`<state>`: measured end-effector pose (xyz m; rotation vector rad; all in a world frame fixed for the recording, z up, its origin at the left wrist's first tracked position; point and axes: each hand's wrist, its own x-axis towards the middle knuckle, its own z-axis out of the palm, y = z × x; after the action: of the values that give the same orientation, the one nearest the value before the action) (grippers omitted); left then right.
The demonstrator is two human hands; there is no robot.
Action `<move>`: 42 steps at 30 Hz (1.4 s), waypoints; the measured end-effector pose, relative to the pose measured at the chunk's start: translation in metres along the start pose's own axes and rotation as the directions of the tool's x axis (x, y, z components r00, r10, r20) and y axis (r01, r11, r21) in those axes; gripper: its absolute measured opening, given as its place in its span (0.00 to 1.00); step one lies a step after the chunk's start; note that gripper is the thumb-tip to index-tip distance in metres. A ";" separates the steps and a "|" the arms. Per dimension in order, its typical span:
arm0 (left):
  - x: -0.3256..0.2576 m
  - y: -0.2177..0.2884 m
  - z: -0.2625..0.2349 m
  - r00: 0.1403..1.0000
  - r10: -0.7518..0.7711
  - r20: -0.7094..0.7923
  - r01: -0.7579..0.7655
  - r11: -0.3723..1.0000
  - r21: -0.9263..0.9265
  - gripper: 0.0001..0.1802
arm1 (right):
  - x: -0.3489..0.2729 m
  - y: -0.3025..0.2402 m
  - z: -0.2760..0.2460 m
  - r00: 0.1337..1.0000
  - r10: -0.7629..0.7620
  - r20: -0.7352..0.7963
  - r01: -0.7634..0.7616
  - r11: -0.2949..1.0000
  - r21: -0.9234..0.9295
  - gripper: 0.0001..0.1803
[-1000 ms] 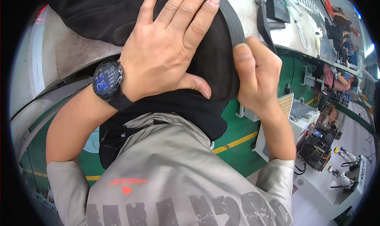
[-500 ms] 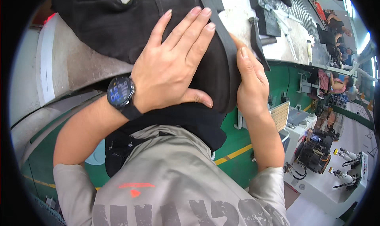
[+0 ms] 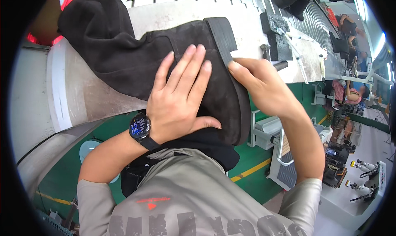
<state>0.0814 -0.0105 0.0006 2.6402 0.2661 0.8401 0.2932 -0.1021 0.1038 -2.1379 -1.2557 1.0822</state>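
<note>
Black and soft, the boot (image 3: 136,64) lies on its side on the table (image 3: 165,15), under the left hand (image 3: 173,106). That hand is spread flat on it and grips nothing. A watch (image 3: 139,125) sits on the left wrist. The right hand (image 3: 262,83) is bent at the edge of the sole (image 3: 224,40); I cannot tell if it grips. Beyond it is a black block (image 3: 276,29).
</note>
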 end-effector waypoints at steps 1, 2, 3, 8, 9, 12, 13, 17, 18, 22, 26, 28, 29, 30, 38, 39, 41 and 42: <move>-0.002 0.000 -0.001 0.999 0.031 -0.037 -0.035 0.994 -0.104 0.51 | 0.001 -0.001 0.004 1.000 -0.010 -0.019 0.010 1.000 -0.003 0.28; -0.010 0.007 0.000 0.985 0.043 -0.166 -0.091 0.952 -0.294 0.34 | 0.001 0.001 0.010 0.996 -0.007 -0.090 -0.004 0.993 -0.118 0.30; -0.022 0.015 -0.002 0.985 0.019 -0.171 -0.087 0.913 -0.398 0.28 | 0.005 0.000 0.014 0.989 -0.024 -0.147 -0.010 0.974 -0.225 0.32; -0.086 0.019 0.029 0.702 -0.351 0.620 0.633 -0.090 -0.769 0.28 | -0.029 0.013 0.047 0.930 -0.234 -0.283 0.220 0.972 -0.082 0.36; -0.092 0.007 0.034 0.693 -0.342 0.634 0.588 -0.240 -0.773 0.30 | -0.036 0.010 0.054 0.948 -0.211 -0.238 0.199 0.977 -0.076 0.34; -0.092 0.022 0.017 0.653 -0.574 0.494 0.448 -0.233 -0.863 0.32 | -0.055 0.034 0.090 0.944 -0.227 -0.240 0.257 0.961 0.100 0.28; -0.098 0.022 0.011 0.668 -0.615 0.419 0.481 -0.071 -0.874 0.32 | -0.059 0.038 0.098 0.941 -0.230 -0.246 0.293 0.921 0.258 0.28; -0.115 0.015 -0.044 0.761 -0.637 0.127 0.203 0.048 -0.978 0.46 | -0.078 0.020 0.123 0.935 -0.210 -0.285 0.354 0.554 0.753 0.28; -0.080 0.023 -0.072 0.750 -0.660 0.043 0.089 0.036 -0.995 0.51 | -0.076 0.017 0.123 0.906 -0.271 -0.326 0.423 0.583 0.693 0.27; 0.019 0.017 -0.132 0.586 -0.798 -0.142 -0.016 0.164 -0.986 0.34 | -0.030 0.029 0.103 0.754 -0.543 -0.370 0.656 0.644 0.394 0.23; 0.098 -0.008 -0.158 0.732 -0.658 -0.173 0.057 0.313 -0.948 0.23 | 0.039 0.067 0.067 0.650 -0.511 -0.563 0.568 0.818 -0.086 0.15; 0.146 -0.031 -0.147 0.780 -0.605 -0.159 0.128 0.402 -0.907 0.18 | 0.056 0.084 0.063 0.660 -0.396 -0.639 0.466 0.882 -0.065 0.14; 0.174 -0.049 -0.135 0.791 -0.589 -0.167 0.136 0.435 -0.890 0.17 | 0.059 0.085 0.061 0.655 -0.313 -0.688 0.470 0.882 0.046 0.14; 0.200 -0.057 -0.124 0.820 -0.556 -0.136 0.149 0.437 -0.887 0.16 | 0.062 0.085 0.059 0.653 -0.227 -0.723 0.477 0.864 0.159 0.15; 0.377 -0.115 0.011 0.917 -0.328 0.227 0.345 0.364 -0.865 0.15 | 0.059 0.090 0.055 0.592 -0.327 -0.737 0.591 0.797 0.122 0.09; 0.382 -0.120 0.036 0.873 -0.430 0.229 0.400 0.364 -0.841 0.15 | 0.061 0.093 0.055 0.590 -0.318 -0.742 0.586 0.801 0.123 0.09; 0.383 -0.156 0.085 0.831 -0.499 0.245 0.443 0.326 -0.835 0.16 | 0.062 0.090 0.053 0.594 -0.335 -0.732 0.592 0.797 0.115 0.09; 0.381 -0.182 0.100 0.837 -0.527 0.144 0.373 0.358 -0.856 0.18 | 0.063 0.087 0.053 0.614 -0.365 -0.700 0.593 0.799 0.103 0.10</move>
<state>0.4345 0.2365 0.0527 1.4087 0.4480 0.7045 0.3147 -0.0917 -0.0134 -1.5375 -1.0989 0.2192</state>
